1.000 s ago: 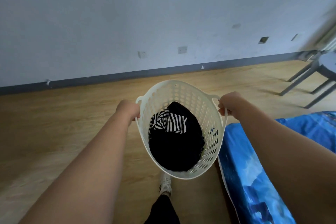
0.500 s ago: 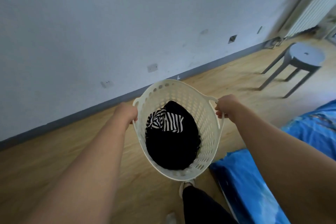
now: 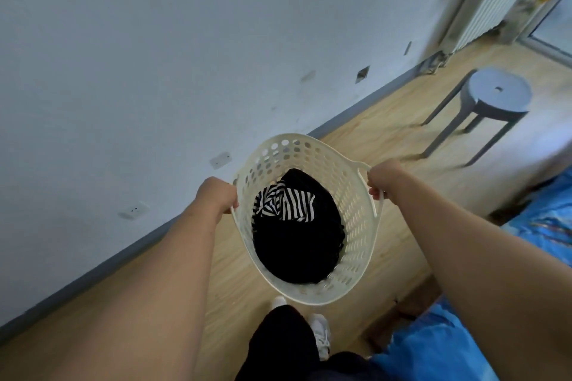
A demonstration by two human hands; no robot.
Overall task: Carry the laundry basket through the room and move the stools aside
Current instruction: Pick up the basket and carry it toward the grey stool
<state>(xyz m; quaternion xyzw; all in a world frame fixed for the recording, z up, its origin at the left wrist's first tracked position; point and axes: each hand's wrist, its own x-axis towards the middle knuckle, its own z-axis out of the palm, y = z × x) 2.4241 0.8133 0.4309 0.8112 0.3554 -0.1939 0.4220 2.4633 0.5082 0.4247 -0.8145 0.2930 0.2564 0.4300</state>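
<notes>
Two hands are gripping the basket by its side handles, the left hand and right hand closed on opposite rims, holding it above the floor. Dark clothes and a striped top are lying inside. A grey stool is standing ahead to the right, well apart.

cream basket, grey stool, blue bedding
</notes>
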